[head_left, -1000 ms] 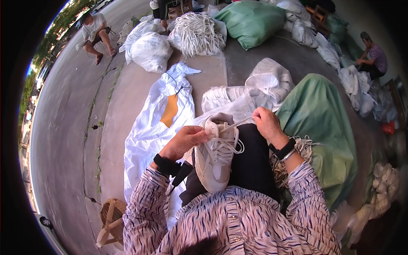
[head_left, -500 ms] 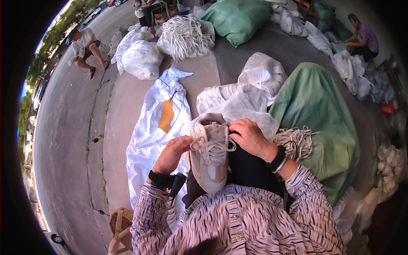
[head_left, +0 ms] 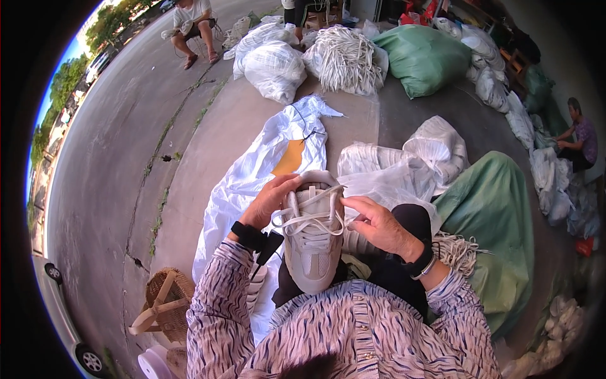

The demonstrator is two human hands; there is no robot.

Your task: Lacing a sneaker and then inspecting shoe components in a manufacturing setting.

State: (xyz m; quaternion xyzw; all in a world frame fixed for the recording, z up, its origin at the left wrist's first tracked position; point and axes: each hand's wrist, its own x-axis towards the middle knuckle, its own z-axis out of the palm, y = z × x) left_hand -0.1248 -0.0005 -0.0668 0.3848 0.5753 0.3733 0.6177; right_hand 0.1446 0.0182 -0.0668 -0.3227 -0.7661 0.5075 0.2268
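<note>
A pale beige lace-up sneaker (head_left: 314,249) rests over my lap with its toe toward me. Its off-white laces (head_left: 309,221) run through the eyelets, and loose loops hang over both sides. My left hand (head_left: 270,201) grips the collar on the left side, fingers curled along the ankle opening. On the other side, my right hand (head_left: 382,228) has its index fingertip against the upper edge, with thumb and index finger apart. Nothing shows between them. A bundle of loose laces (head_left: 456,252) lies to the right of my knee, beside a green sack (head_left: 495,221).
A white woven sack (head_left: 237,208) spreads out on my left, near a wicker basket (head_left: 165,303). Ahead lie clear plastic bags of pale goods (head_left: 404,164), a heap of laces (head_left: 346,60) and a green bundle (head_left: 421,57). Two people sit farther off, left and right.
My left hand has moved from the lace up to the shoe's collar. My right fingers have spread apart beside the upper. The view has swung, shifting the surroundings rightward and down.
</note>
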